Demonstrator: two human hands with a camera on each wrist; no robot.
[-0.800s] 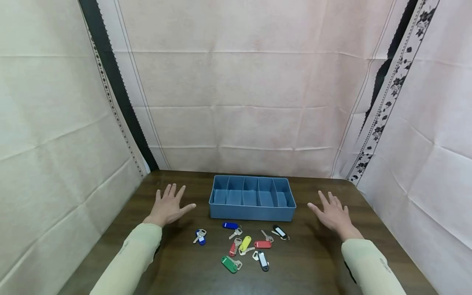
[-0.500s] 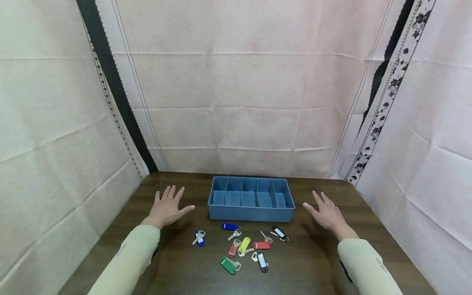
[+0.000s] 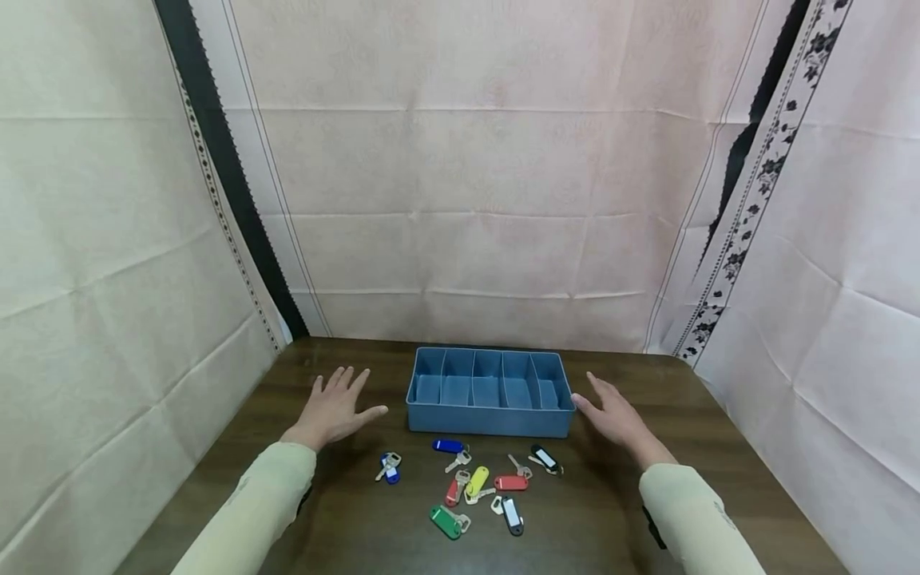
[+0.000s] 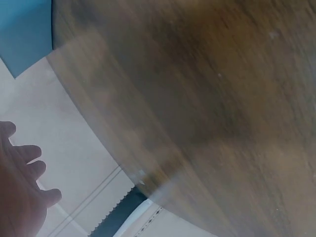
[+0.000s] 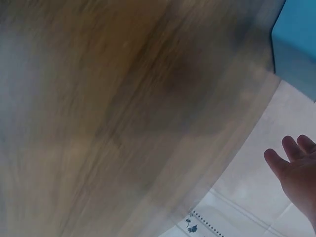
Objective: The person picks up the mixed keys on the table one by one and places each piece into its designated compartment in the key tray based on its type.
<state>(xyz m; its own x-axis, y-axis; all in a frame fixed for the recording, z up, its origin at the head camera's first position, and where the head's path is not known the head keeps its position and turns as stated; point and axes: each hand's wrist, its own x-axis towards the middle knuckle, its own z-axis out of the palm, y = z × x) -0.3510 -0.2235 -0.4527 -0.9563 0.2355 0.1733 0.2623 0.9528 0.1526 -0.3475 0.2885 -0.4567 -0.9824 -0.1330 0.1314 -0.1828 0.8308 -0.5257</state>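
Note:
A blue organizer box (image 3: 489,421) with several compartments in a row stands on the dark wooden table. To its left my left hand (image 3: 332,411) is held over the table, fingers spread, holding nothing. My right hand (image 3: 612,417) is at the box's right end, thumb tip right at the front corner, fingers extended. In front of the box lie several keys with coloured tags: a blue tag (image 3: 449,446), a yellow tag (image 3: 477,481), a red tag (image 3: 511,483), a green tag (image 3: 446,522) and a black tag (image 3: 512,516). Another key with a blue tag (image 3: 390,468) lies apart, nearest my left hand.
Pale cloth curtains (image 3: 460,176) hang behind the table and along both sides. A black tag (image 3: 545,458) with a key lies near the box's front right corner. The table's (image 3: 345,527) left and right edges slant beside my forearms.
My right hand has moved left, from apart to right beside the box. The left hand has shifted slightly to the right. Box and keys stay in place.

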